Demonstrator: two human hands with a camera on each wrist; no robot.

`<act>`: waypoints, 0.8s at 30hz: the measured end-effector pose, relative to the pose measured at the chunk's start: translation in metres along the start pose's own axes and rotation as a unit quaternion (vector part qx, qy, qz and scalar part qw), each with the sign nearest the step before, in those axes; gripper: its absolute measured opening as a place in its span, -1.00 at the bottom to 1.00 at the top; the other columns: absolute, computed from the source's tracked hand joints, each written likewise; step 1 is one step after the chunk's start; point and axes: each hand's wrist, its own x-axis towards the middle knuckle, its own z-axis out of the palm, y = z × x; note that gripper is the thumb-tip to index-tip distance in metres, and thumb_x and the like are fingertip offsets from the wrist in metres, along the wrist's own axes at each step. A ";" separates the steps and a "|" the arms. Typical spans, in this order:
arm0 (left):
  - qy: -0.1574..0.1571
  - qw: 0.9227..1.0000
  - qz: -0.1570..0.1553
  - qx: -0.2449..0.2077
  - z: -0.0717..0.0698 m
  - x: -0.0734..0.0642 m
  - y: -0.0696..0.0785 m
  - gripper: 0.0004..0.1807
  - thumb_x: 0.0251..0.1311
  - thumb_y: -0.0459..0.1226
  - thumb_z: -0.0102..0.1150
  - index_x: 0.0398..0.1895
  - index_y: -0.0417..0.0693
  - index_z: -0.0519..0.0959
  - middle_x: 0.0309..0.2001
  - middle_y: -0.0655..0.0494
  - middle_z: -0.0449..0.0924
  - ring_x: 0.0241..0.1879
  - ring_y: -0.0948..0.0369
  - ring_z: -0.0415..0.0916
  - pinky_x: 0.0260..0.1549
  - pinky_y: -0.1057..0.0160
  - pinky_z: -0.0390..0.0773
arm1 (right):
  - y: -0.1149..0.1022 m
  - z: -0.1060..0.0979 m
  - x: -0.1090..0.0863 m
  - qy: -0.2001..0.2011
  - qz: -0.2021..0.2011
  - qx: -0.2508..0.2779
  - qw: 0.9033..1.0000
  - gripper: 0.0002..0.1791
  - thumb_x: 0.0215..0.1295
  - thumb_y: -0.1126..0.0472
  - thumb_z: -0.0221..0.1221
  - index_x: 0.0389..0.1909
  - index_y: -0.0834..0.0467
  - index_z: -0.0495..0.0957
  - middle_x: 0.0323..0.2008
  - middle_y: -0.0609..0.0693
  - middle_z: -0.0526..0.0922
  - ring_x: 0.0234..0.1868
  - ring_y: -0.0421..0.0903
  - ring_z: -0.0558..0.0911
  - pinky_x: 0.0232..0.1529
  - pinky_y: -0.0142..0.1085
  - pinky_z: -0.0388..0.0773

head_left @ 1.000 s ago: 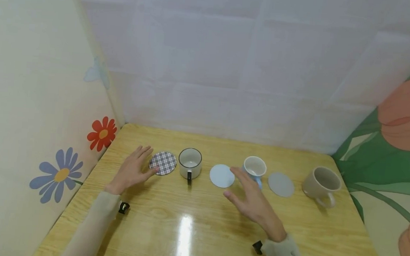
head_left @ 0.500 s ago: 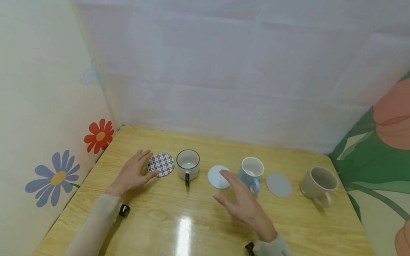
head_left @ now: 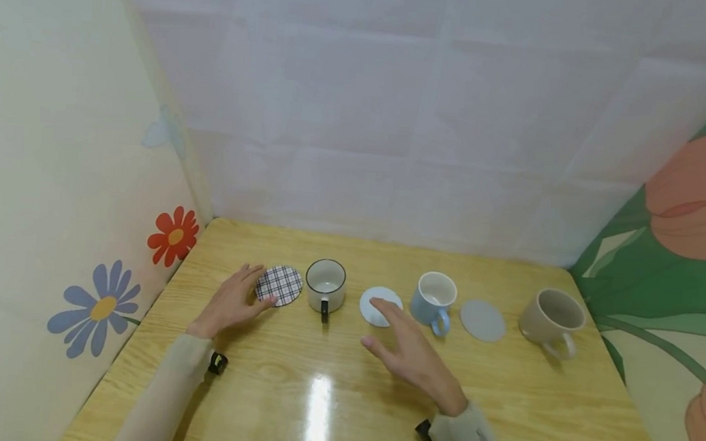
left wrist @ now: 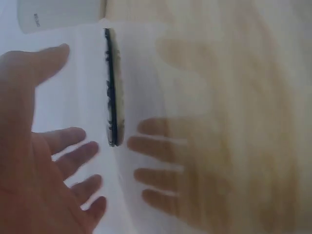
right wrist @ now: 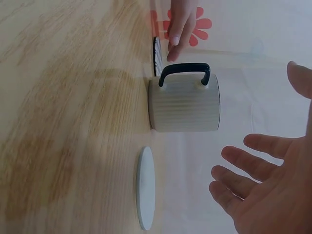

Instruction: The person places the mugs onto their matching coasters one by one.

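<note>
My left hand (head_left: 233, 304) hovers over the table at the left edge of a round black-and-white checked coaster (head_left: 279, 286), holding nothing. In the left wrist view its fingers are spread, thumb apart, beside the coaster seen edge-on (left wrist: 112, 87). A white mug (head_left: 326, 283) with a dark rim and black handle stands just right of that coaster. My right hand (head_left: 414, 358) is raised, thumb and fingers apart and nothing between them, over the near side of a pale blue coaster (head_left: 375, 296). To its upper right stands a light blue mug (head_left: 428, 312), white inside.
Farther right lies a round grey coaster (head_left: 483, 320), with a beige mug (head_left: 545, 319) standing beyond it near the table's right edge. The wooden table (head_left: 267, 399) backs onto a pale cloth wall (head_left: 396, 128). Flower-printed cloth (head_left: 677, 325) borders the sides.
My right hand has moved left, away from the light blue mug, which now shows fully with its handle. The left hand has shifted only slightly. Mugs and coasters stay in place.
</note>
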 end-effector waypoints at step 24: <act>-0.090 0.995 -0.042 -0.009 -0.006 0.002 0.001 -0.07 0.48 0.06 0.25 0.66 -0.33 0.14 0.67 -0.33 0.03 0.65 -0.42 -0.14 0.57 -0.47 0.00 | 0.001 0.014 0.008 -0.015 0.004 0.044 0.999 -0.24 0.54 -0.09 0.24 0.57 0.25 0.33 0.55 0.18 0.42 0.56 0.21 0.41 0.56 0.22 0.35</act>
